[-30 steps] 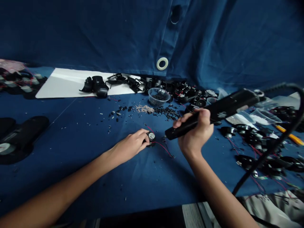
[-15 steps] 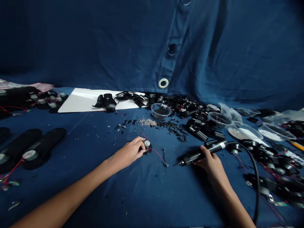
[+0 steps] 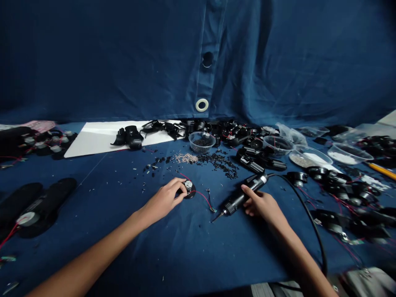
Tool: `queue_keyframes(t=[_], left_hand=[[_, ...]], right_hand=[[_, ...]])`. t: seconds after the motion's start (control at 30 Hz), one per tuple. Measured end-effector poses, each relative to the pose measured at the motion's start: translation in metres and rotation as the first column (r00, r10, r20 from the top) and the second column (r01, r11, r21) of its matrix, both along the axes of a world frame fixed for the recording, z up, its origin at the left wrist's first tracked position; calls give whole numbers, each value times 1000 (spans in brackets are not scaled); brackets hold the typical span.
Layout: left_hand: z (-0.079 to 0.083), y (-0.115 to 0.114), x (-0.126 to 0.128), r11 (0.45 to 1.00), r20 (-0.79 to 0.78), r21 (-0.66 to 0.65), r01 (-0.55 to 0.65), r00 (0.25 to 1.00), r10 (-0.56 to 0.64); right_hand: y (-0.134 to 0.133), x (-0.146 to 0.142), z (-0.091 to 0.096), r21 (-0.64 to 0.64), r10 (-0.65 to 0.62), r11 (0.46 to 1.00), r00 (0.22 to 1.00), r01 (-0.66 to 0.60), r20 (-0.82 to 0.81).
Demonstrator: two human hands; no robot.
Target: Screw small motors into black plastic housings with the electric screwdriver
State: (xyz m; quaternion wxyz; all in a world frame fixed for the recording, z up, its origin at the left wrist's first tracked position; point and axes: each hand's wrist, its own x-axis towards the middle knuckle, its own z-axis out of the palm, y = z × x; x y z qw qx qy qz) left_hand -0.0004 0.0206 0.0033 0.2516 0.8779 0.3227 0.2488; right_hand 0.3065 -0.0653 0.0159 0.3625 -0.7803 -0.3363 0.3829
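Observation:
My left hand point(image 3: 168, 197) pinches the edge of a small round black part with a silver motor point(image 3: 189, 186) on top, resting on the blue cloth. Red wires run from the motor to a tiny green circuit board point(image 3: 212, 209) lying to its right. In my right hand point(image 3: 261, 205) is a black electric screwdriver point(image 3: 238, 199), thumb on top and fingers curled below. Its thin bit points down and left, just below the circuit board and apart from the motor. The screwdriver's black cable loops down at the right.
Behind my hands lie loose black pieces point(image 3: 221, 162), a pile of small screws point(image 3: 186, 158) and a clear bowl point(image 3: 202, 143). Black housings and motors with red wires crowd the right, near more plastic tubs point(image 3: 349, 154). Long black parts point(image 3: 51, 204) lie left; a white board point(image 3: 89, 140) is behind.
The screwdriver has swung to a steeper slant, its bit now lower and further left. My left hand stays on the motor part. The whole view has shifted slightly.

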Motion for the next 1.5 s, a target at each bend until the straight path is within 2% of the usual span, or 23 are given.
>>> queue_keyframes(t=[0.03, 0.1, 0.17, 0.23, 0.3, 0.4, 0.47, 0.53, 0.6, 0.73, 0.83, 1.0, 1.5], left_hand=[[0, 0, 0, 1000, 0, -5, 5, 1000, -5], [2, -1, 0, 1000, -4, -21, 11, 1000, -11], [5, -2, 0, 999, -17, -46, 16, 1000, -17], [7, -5, 1, 997, -33, -71, 23, 999, -26], [7, -7, 3, 996, -39, -89, 21, 999, -25], [3, -10, 8, 993, -22, -116, -22, 1000, 20], [1, -11, 11, 993, 1, -112, -36, 999, 36], [0, -11, 14, 997, 10, -79, -6, 1000, 7], [1, -12, 15, 999, 1, -41, 34, 999, -34], [3, -10, 14, 997, 9, -13, 70, 998, -70], [0, -7, 13, 995, 32, 6, 96, 995, -96], [-4, -4, 13, 994, 20, 41, 104, 994, -105], [-5, -4, 14, 993, 4, 50, 104, 995, -104]], right_hand=[[-1, -2, -3, 112, -45, 992, 992, 58, -118], [-4, -8, -7, 322, -70, 929, 942, 181, -328], [-6, -13, -7, 470, -64, 834, 898, 288, -436], [-7, -19, 0, 570, -64, 742, 884, 353, -463], [-5, -25, 14, 674, -1, 631, 870, 383, -493], [2, -39, 45, 782, 144, 475, 841, 404, -522], [10, -52, 66, 805, 198, 423, 824, 416, -530], [20, -68, 80, 819, 257, 427, 816, 384, -517], [32, -86, 86, 834, 296, 446, 826, 325, -480], [51, -119, 76, 868, 339, 449, 858, 213, -386], [57, -132, 63, 879, 286, 438, 897, 190, -336], [58, -136, 54, 875, 195, 445, 934, 189, -301], [61, -138, 49, 896, 198, 424, 952, 133, -235]])
